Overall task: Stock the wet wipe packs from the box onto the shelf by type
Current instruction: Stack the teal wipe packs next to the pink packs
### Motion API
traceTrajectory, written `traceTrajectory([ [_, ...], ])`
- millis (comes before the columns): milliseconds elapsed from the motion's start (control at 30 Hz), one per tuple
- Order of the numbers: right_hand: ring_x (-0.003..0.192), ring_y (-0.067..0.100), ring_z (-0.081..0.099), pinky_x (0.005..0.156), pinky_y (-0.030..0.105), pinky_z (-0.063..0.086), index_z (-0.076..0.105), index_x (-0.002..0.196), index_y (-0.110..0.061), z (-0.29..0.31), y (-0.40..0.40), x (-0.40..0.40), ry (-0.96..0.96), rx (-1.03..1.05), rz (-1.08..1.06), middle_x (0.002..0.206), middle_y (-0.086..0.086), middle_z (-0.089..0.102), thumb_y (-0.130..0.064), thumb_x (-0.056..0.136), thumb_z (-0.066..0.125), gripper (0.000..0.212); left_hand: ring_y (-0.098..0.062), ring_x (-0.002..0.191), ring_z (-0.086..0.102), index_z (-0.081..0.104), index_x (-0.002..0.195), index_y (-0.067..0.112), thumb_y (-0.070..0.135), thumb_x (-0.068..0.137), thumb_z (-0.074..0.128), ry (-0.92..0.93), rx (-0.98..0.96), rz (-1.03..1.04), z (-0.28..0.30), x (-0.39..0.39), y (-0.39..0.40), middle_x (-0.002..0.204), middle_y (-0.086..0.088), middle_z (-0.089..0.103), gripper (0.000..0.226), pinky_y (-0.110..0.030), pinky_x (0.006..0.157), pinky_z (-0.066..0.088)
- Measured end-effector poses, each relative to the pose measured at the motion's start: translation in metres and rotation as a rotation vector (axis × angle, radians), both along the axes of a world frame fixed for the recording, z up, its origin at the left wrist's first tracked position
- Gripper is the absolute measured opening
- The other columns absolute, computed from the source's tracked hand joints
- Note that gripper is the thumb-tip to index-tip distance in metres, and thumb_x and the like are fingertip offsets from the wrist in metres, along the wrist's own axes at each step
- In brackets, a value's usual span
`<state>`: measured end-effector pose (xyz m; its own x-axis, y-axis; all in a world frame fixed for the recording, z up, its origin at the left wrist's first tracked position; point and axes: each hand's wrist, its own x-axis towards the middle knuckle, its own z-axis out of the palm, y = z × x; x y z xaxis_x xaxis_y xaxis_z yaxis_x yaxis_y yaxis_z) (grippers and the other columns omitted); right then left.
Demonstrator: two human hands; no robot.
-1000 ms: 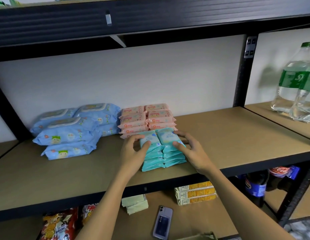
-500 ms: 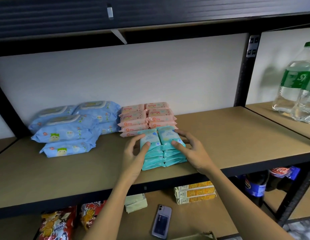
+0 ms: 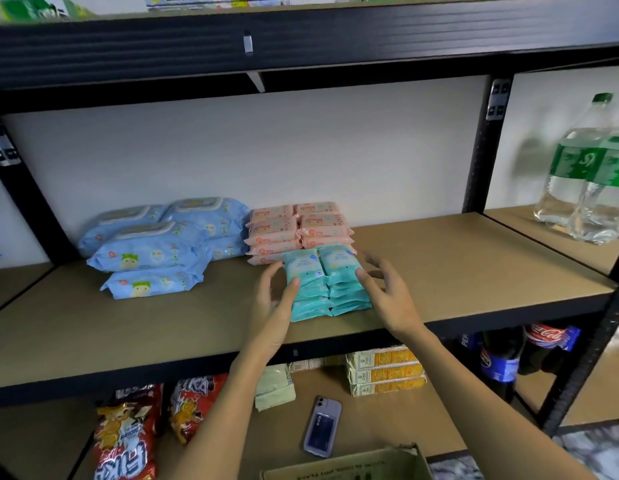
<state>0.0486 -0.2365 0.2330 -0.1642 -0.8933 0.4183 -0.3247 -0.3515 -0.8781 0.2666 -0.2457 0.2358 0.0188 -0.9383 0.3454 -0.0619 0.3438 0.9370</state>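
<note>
On the shelf (image 3: 439, 271), loosely spread left hand (image 3: 273, 306) and right hand (image 3: 387, 296) partly hide the teal packs (image 3: 322, 271).

Left hand (image 3: 271, 303) and right hand (image 3: 387, 296) forward, fingers loosely spread, seemingly ungripping.

I identify a shop stockroom: black metal shelving (image 3: 476, 150) with board shelves carries grouped wet wipe packs (image 3: 152, 251), snack bags (image 3: 128, 431), boxed goods (image 3: 384, 370) and soda bottles (image 3: 592, 181).
</note>
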Motion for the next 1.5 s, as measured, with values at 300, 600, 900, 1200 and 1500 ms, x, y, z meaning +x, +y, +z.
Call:
traceTrajectory([
  [300,0.134,0.011,0.044,0.111,0.039,0.041,0.033,0.152,-0.026,-0.032,0.063,0.006,0.175,0.024,-0.044,0.148,-0.006,0.044,-0.062,0.092,0.057,0.074,-0.002,0.117,0.050,0.037,0.146,0.037,0.051,0.097,0.057,-0.183,0.013,0.045,-0.025,0.015,0.049,0.141,0.009,0.044,0.055,-0.021,0.092,0.041],
  [600,0.133,0.002,0.042,0.106,0.031,0.041,0.034,0.151,-0.028,-0.081,0.125,0.015,0.147,-0.006,-0.080,0.148,-0.014,0.040,-0.045,0.094,0.065,0.067,-0.001,0.121,0.048,0.053,0.129,0.031,0.031,0.097,0.060,-0.161,-0.187,0.197,-0.080,0.008,0.112,0.129,0.011,0.048,0.033,-0.027,0.102,0.043],
  [900,0.126,0.008,0.052,0.101,0.035,0.048,0.037,0.148,-0.029,-0.161,0.146,0.018,0.060,0.216,-0.020,0.147,-0.008,0.046,-0.048,0.090,0.066,0.068,-0.003,0.123,0.052,0.052,0.133,0.045,0.041,0.097,0.058,-0.280,0.040,0.069,-0.177,0.008,0.131,0.138,0.017,0.051,0.036,-0.034,0.106,0.045],
  [1200,0.115,0.012,0.057,0.097,0.031,0.049,0.039,0.148,-0.022,-0.240,0.147,0.024,-0.009,0.499,0.024,0.132,-0.003,0.052,-0.039,0.094,0.067,0.064,-0.009,0.123,0.048,0.048,0.140,0.040,0.044,0.101,0.054,-0.337,0.377,-0.007,-0.256,0.014,0.142,0.136,0.011,0.050,0.040,-0.027,0.098,0.039],
  [1500,0.120,0.019,0.057,0.100,0.044,0.051,0.044,0.144,-0.026,-0.321,0.160,0.041,-0.030,0.740,0.064,0.129,-0.002,0.056,-0.036,0.092,0.070,0.059,-0.015,0.128,0.051,0.054,0.136,0.035,0.034,0.100,0.058,-0.315,0.600,0.020,-0.337,0.017,0.162,0.139,0.002,0.054,0.036,-0.037,0.108,0.043],
])
